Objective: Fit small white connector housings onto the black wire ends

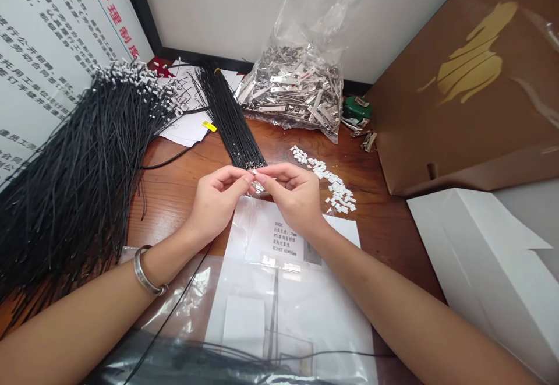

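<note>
My left hand (220, 198) and my right hand (294, 193) meet at their fingertips over the desk, both closed in a pinch. A tiny white piece (254, 172), which looks like one of the small white connectors, shows between the fingertips. My fingers hide most of it. A thin black wire (186, 292) emerges below my left hand and runs down toward the front; whether my left fingers grip it is hidden. Just beyond my fingertips lies a bundle of black wires (238, 123) with metal ends. Loose white connectors (336, 184) are scattered right of my right hand.
A large heap of black wires (82, 134) with white ends fills the left side. Behind stand a clear bag of metal clips (297, 88) and a green tape measure (357, 108). A brown box (437, 123) and a white box (484, 268) stand right. Plastic-covered printed paper (297, 292) lies in front.
</note>
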Available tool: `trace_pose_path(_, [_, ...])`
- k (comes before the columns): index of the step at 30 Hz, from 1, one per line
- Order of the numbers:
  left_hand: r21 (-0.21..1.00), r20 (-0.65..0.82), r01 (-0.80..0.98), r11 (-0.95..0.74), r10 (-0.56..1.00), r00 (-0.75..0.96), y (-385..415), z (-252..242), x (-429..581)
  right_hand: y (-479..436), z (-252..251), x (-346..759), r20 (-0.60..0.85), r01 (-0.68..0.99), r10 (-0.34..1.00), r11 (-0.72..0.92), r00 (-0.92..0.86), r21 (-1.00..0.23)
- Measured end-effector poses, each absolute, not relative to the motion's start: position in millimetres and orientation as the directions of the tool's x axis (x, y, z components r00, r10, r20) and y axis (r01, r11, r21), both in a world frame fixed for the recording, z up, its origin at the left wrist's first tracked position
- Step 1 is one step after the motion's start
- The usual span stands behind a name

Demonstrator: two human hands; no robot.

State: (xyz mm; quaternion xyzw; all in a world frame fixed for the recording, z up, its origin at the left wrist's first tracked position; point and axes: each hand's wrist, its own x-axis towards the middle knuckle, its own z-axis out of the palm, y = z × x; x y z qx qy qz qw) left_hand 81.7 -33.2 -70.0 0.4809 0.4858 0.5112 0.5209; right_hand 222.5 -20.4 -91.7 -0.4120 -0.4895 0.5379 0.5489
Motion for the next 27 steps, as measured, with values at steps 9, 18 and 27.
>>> trace_pose_path(9, [0.999, -0.018, -0.051, 0.018, 1.000, 0.002, -33.0, -71.8, 81.9, -20.2, -90.8, 223.4, 0.083, -0.182, 0.994, 0.070, -0.066, -0.981])
trace_pose_path(18, [0.996, -0.030, -0.079, 0.030, 1.000, 0.005, -33.4, -70.9, 81.8, -18.6, -90.8, 222.6, 0.117, -0.204, 0.992, 0.105, -0.050, -0.973])
trace_pose_path(27, [0.997, -0.019, -0.076, 0.018, 1.000, -0.003, -33.1, -72.9, 81.1, -18.7, -91.7, 222.4, 0.078, -0.195, 0.996, 0.069, -0.040, -0.978])
